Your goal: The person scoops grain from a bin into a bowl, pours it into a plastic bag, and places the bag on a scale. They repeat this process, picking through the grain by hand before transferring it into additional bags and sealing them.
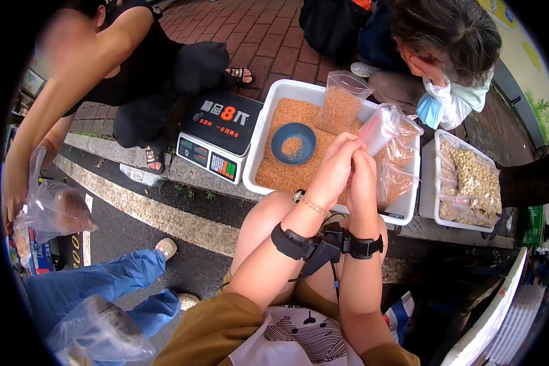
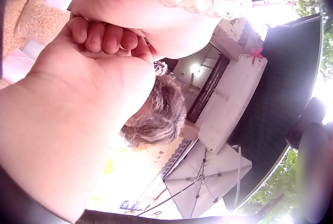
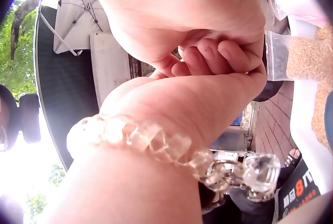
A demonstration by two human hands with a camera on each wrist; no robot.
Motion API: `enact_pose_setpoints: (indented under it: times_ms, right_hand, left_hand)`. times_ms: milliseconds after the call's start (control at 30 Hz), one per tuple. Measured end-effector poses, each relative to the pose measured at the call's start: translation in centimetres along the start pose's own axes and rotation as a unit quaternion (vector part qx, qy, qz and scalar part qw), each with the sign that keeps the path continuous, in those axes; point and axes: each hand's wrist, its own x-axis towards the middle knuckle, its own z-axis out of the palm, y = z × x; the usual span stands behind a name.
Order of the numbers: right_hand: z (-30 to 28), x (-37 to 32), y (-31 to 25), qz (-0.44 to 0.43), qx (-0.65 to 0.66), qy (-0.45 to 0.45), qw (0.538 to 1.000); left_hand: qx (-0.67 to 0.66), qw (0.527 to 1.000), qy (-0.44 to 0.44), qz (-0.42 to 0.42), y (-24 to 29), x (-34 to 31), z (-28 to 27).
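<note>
Held together in front of my knees, my left hand point(image 1: 340, 149) and right hand point(image 1: 363, 165) touch each other over the near side of a white tray point(image 1: 253, 177). Curled fingers point(image 2: 112, 38) show between the two palms in the left wrist view. No object shows in either hand. A clear-bead bracelet point(image 3: 130, 138) circles one wrist; the head view puts it on the left. Below and beyond the hands, the tray holds fine orange-brown crumbs point(image 1: 290, 110), a blue bowl point(image 1: 276, 146) with some inside, filled bags point(image 1: 341, 107), and a stack of clear plastic bags point(image 1: 378, 129).
A black-topped scale point(image 1: 222, 125) stands left of the tray. To its right, a second white bin point(image 1: 430, 195) holds bagged pale pieces point(image 1: 476, 177). One person point(image 1: 439, 36) crouches beyond the tray; another point(image 1: 110, 55) leans in at left with a plastic bag point(image 1: 58, 210).
</note>
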Motion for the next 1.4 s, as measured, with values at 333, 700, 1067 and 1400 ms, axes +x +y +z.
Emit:
enact_pose_setpoints:
  times_ms: [333, 700, 1067, 1400]
  right_hand:
    - [0.0, 0.1, 0.1, -0.001, -0.006, -0.004, 1.0]
    - [-1.9, 0.8, -1.1, 0.018, -0.022, -0.074, 0.997]
    - [-7.5, 0.3, -3.6, 0.031, 0.305, -0.027, 0.952]
    - [-10.6, 0.0, -2.9, 0.035, 0.416, -0.014, 0.909]
  left_hand:
    - [0.001, 1.0, -0.003, 0.02, -0.1, 0.1, 0.1]
    - [0.022, 0.996, -0.059, 0.066, 1.6, 0.6, -1.8]
    - [-0.075, 0.986, 0.05, 0.141, 8.7, -2.7, -10.1]
    - [0.255, 0.959, 0.122, -0.025, 3.9, -3.1, -19.6]
